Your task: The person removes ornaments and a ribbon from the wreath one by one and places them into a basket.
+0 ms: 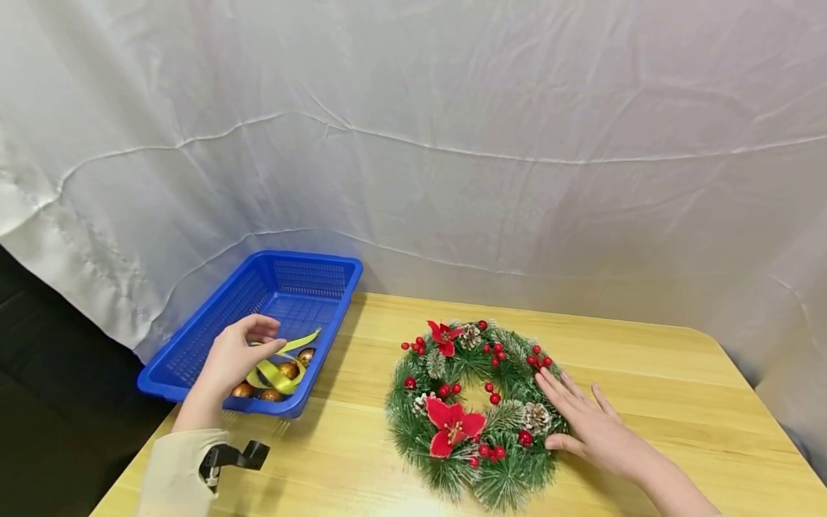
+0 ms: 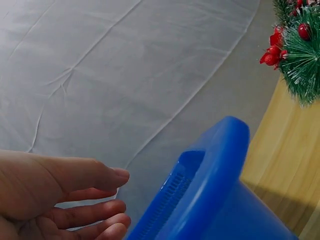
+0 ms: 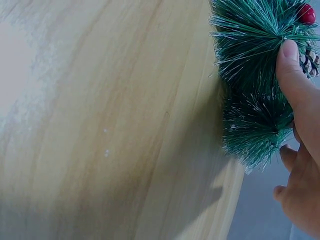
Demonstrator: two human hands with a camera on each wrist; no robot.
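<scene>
A green wreath [image 1: 510, 470] with red poinsettias, berries and frosted pine cones lies flat on the wooden table. My right hand [image 1: 597, 431] rests on its right edge, fingers extended; in the right wrist view the thumb [image 3: 295, 75] lies against the green needles. My left hand [image 1: 239, 352] hovers over the near part of a blue plastic basket [image 1: 352, 276], fingers loosely bent. Thumb and fingers stand apart with nothing between them in the left wrist view. Beneath that hand the basket holds a yellow-green ribbon [image 1: 300, 342] and several shiny copper-gold balls [image 1: 288, 370], partly covered by the ribbon.
Pale grey cloth [image 1: 452, 208] hangs behind the table [image 1: 678, 388] and along its left side. The basket stands at the table's left end, left of the wreath. A black wrist mount [image 1: 235, 456] sits on the left sleeve.
</scene>
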